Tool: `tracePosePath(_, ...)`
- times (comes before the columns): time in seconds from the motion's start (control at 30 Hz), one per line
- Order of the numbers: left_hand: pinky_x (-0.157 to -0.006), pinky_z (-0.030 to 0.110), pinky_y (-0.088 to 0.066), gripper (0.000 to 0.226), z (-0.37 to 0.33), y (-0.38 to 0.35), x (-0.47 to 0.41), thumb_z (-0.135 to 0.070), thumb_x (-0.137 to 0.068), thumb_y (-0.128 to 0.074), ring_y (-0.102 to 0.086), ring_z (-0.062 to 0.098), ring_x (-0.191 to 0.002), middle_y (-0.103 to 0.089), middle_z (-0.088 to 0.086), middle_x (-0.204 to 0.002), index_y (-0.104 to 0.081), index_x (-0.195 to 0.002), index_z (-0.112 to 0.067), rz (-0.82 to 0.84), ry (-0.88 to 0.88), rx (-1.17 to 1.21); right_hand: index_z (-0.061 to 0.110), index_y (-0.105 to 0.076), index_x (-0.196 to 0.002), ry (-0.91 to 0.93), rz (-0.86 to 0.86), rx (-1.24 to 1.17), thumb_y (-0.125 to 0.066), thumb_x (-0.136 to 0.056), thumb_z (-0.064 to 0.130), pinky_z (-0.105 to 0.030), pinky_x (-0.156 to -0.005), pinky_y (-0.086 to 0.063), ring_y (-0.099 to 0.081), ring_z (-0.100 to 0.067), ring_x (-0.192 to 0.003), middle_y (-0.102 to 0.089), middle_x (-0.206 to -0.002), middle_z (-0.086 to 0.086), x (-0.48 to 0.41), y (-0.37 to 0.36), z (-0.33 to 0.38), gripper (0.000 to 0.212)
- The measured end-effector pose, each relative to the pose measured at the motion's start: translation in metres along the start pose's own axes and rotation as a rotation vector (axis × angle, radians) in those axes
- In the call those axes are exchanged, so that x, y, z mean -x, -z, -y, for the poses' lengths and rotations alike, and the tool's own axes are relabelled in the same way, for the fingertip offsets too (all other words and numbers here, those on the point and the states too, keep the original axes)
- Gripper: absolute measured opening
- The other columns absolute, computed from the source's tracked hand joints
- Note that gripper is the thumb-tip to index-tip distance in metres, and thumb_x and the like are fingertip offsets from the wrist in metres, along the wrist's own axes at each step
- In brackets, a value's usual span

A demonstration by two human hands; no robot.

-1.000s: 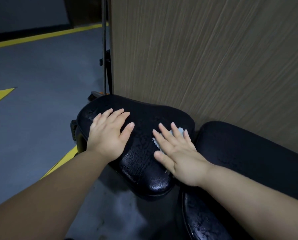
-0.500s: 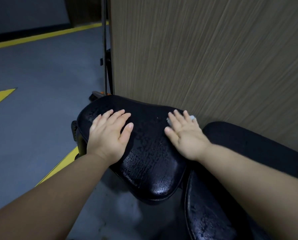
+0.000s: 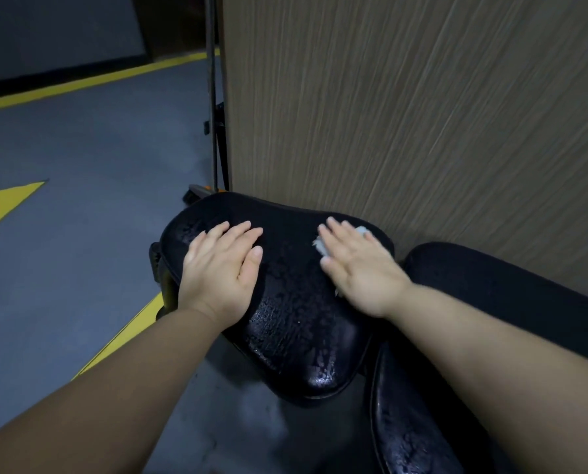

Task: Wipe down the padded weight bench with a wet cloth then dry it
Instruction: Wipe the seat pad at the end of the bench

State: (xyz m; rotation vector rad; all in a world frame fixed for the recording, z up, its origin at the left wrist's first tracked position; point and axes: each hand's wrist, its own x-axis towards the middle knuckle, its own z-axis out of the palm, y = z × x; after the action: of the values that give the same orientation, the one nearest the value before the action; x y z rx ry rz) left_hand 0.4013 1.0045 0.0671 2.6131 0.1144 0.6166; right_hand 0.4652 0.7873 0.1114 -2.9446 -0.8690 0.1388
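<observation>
The black padded seat pad of the weight bench fills the middle of the view, glistening with water drops. My left hand lies flat on its left part, fingers straight. My right hand presses flat on a small pale cloth on the pad's far right part; only the cloth's edges show beside my fingers. The long black back pad runs off to the right, also wet along its near edge.
A wood-grain panel wall stands right behind the bench. A thin black metal post rises at the wall's left edge. The grey floor with yellow lines lies to the left and below.
My right hand slid the cloth from the pad's middle toward the far right edge, then back slightly left. The left hand has stayed in place.
</observation>
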Motion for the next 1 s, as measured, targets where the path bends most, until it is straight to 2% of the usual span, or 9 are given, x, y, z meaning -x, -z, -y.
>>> tracePosePath(0.2,-0.118,0.033,-0.008,0.065,0.000,0.001,0.001,-0.052,-0.096,-0.011,-0.029,0.013,-0.142,-0.048,-0.014,-0.144,-0.056,-0.135,-0.029,-0.008,0.020,0.066,0.019,-0.001,-0.153,-0.181,0.071,-0.013,-0.014,-0.101,0.048,-0.035,-0.119,0.005,0.008,-0.015,-0.147,0.003,-0.161,0.005,-0.024,0.008,-0.005,0.061)
tracePosePath(0.33,-0.118,0.033,-0.011,0.063,0.003,0.000,0.000,-0.050,-0.097,-0.011,-0.033,0.012,-0.139,-0.051,-0.014,-0.141,-0.060,-0.131,-0.029,-0.037,0.016,0.098,0.018,0.002,-0.152,0.150,0.021,0.100,0.008,-0.091,0.060,-0.036,-0.118,0.010,0.013,-0.015,-0.146,0.007,-0.160,0.004,0.025,0.003,0.055,0.075)
tracePosePath(0.43,-0.119,0.031,-0.011,0.066,0.005,-0.002,0.001,-0.051,-0.098,-0.006,-0.033,0.009,-0.139,-0.052,-0.015,-0.139,-0.059,-0.131,-0.029,-0.045,0.005,0.140,0.018,0.007,-0.151,0.289,0.092,0.006,0.009,-0.089,0.059,-0.036,-0.117,0.016,0.026,-0.009,-0.142,0.020,-0.155,0.008,0.051,-0.006,0.087,0.075)
tracePosePath(0.5,-0.119,0.031,-0.010,0.067,0.004,-0.002,0.002,-0.051,-0.098,-0.005,-0.033,0.007,-0.139,-0.052,-0.015,-0.139,-0.059,-0.130,-0.030,-0.051,0.016,0.171,0.018,0.005,-0.152,0.289,0.082,-0.199,-0.001,-0.090,0.049,-0.031,-0.118,0.012,0.022,-0.002,-0.141,0.017,-0.156,0.010,0.047,-0.007,0.084,0.070)
tracePosePath(0.57,-0.119,0.030,-0.009,0.066,0.004,0.001,0.001,-0.052,-0.097,-0.005,-0.032,0.006,-0.139,-0.051,-0.015,-0.140,-0.059,-0.130,-0.031,-0.059,0.030,0.195,0.017,-0.012,-0.151,0.202,-0.001,-0.654,-0.021,-0.090,0.032,-0.024,-0.119,-0.002,0.000,0.001,-0.145,-0.006,-0.158,0.008,0.042,-0.001,0.072,0.064)
tracePosePath(0.63,-0.119,0.032,-0.008,0.063,-0.001,0.008,0.002,-0.053,-0.096,-0.010,-0.026,0.005,-0.141,-0.046,-0.016,-0.144,-0.057,-0.131,-0.032,-0.068,0.027,0.226,0.019,-0.035,-0.143,0.098,-0.232,-0.952,-0.031,-0.086,0.013,-0.020,-0.117,-0.018,-0.025,0.003,-0.140,-0.033,-0.151,0.007,0.043,0.004,0.057,0.058)
tracePosePath(0.7,-0.118,0.033,-0.012,0.057,-0.017,0.014,0.010,-0.054,-0.095,-0.020,-0.022,0.003,-0.141,-0.043,-0.018,-0.144,-0.058,-0.130,-0.031,-0.047,-0.015,0.303,0.029,-0.044,-0.135,-0.057,-0.398,-0.902,-0.032,-0.085,0.010,-0.017,-0.114,-0.021,-0.030,0.009,-0.135,-0.041,-0.144,0.015,0.043,0.005,0.039,0.055)
tracePosePath(0.83,-0.117,0.033,-0.021,0.052,-0.062,0.005,0.034,-0.048,-0.098,-0.031,-0.039,0.010,-0.138,-0.049,-0.011,-0.145,-0.055,-0.137,-0.024,0.165,-0.429,0.169,0.022,-0.045,-0.140,-0.228,-0.253,-0.619,-0.034,-0.094,0.003,-0.010,-0.109,-0.008,-0.014,0.009,-0.136,-0.030,-0.153,0.009,0.032,0.000,0.012,0.051)
tracePosePath(1.0,-0.115,0.023,0.016,0.078,-0.064,0.004,0.021,-0.054,-0.084,0.008,0.005,0.004,-0.148,0.000,-0.013,-0.162,-0.007,-0.155,-0.026,0.428,-0.424,-0.050,0.018,-0.040,-0.143,-0.201,-0.241,-0.490,-0.033,-0.092,0.000,-0.011,-0.111,0.002,-0.010,0.010,-0.132,-0.030,-0.154,0.005,0.024,-0.004,0.016,0.054)
